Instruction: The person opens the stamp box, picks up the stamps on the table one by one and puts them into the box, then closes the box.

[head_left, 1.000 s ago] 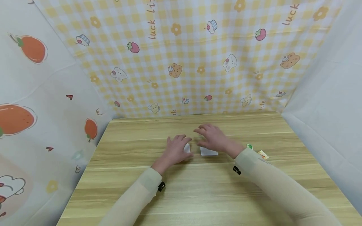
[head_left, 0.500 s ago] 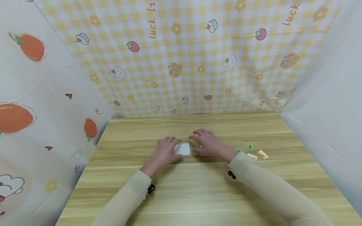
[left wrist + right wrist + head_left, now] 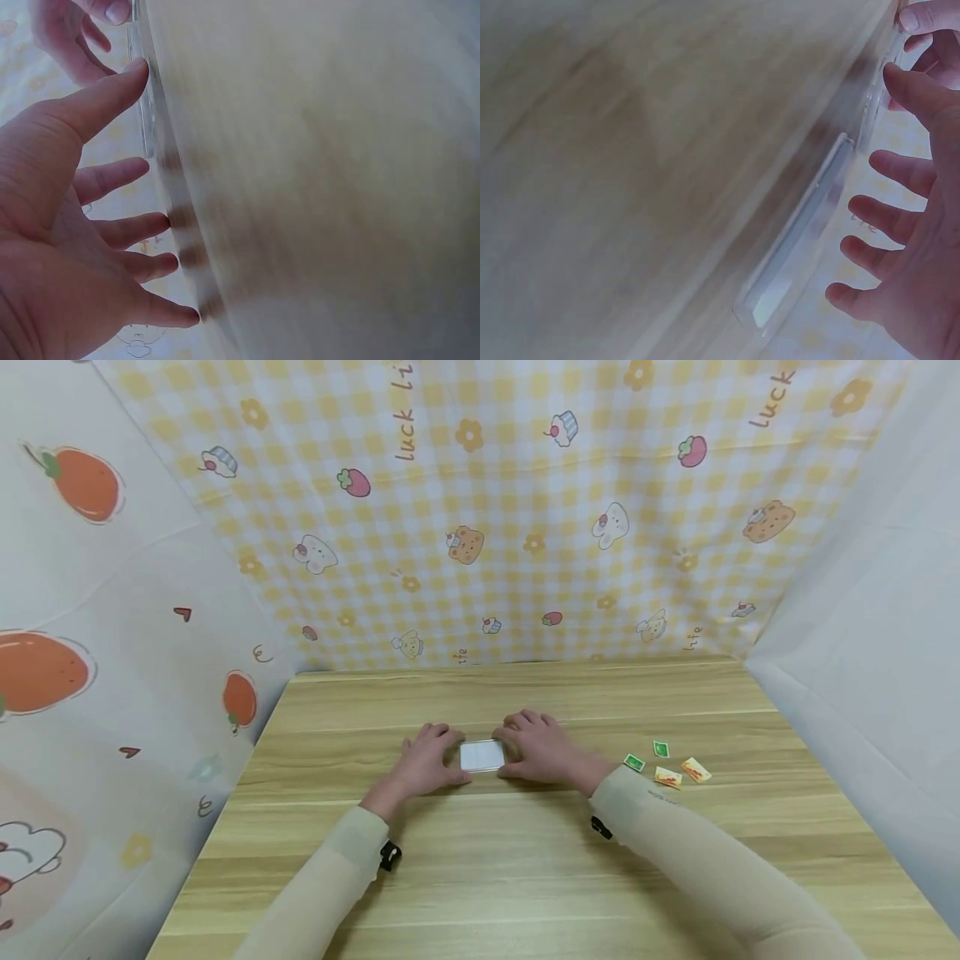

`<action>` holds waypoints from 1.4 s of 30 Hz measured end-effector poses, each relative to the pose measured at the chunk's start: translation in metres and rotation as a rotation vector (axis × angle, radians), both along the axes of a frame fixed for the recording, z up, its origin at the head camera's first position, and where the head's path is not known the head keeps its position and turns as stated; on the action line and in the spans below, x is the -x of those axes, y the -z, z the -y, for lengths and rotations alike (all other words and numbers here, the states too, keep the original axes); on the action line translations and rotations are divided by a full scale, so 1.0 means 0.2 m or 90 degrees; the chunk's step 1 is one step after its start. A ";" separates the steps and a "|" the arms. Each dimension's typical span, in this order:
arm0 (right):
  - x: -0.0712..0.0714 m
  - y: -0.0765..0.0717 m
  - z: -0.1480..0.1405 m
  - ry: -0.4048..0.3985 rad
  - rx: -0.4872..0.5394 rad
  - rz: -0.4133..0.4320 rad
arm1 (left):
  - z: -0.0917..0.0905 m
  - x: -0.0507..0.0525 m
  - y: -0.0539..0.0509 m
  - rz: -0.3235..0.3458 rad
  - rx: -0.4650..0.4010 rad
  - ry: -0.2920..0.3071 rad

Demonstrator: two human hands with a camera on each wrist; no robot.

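A flat, clear-edged case with a white face (image 3: 482,756) lies on the table between the hands. At its left end is my left hand (image 3: 427,760), fingers toward the far edge and thumb by the near edge. My right hand (image 3: 543,752) frames the right end likewise. In the left wrist view, the left hand's (image 3: 75,202) fingers are spread and fairly straight, its thumb at the case edge (image 3: 144,109). The right wrist view shows the right hand's (image 3: 904,217) fingers spread beside a second clear case (image 3: 802,225); the head view hides it.
Several small cards lie on the table right of the right hand, including a green card (image 3: 634,763), another green card (image 3: 661,749) and an orange-and-white card (image 3: 696,770). The wooden table (image 3: 480,877) meets a yellow checked cloth (image 3: 420,527) behind.
Both hands have moved left, the left hand uncovering the white-faced case. A white rectangle seen under the right hand earlier no longer shows there. More small cards show at the right.
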State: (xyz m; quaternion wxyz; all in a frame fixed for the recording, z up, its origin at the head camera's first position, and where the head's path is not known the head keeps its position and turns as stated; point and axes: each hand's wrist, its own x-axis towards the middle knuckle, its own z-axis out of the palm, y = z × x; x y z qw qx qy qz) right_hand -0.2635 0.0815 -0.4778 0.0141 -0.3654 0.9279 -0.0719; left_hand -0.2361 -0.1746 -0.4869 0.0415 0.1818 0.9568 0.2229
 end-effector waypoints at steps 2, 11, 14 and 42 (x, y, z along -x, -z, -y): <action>0.00 0.00 0.01 0.004 -0.005 0.004 | 0.00 0.00 0.00 0.006 -0.005 -0.001; 0.02 0.03 0.02 0.020 -0.001 0.010 | 0.00 0.01 0.01 0.009 -0.010 0.002; 0.02 0.04 0.02 0.016 0.005 0.005 | 0.00 0.01 0.01 0.006 -0.011 0.002; 0.03 0.02 0.03 0.009 0.063 0.008 | 0.01 0.01 0.01 0.010 -0.031 0.004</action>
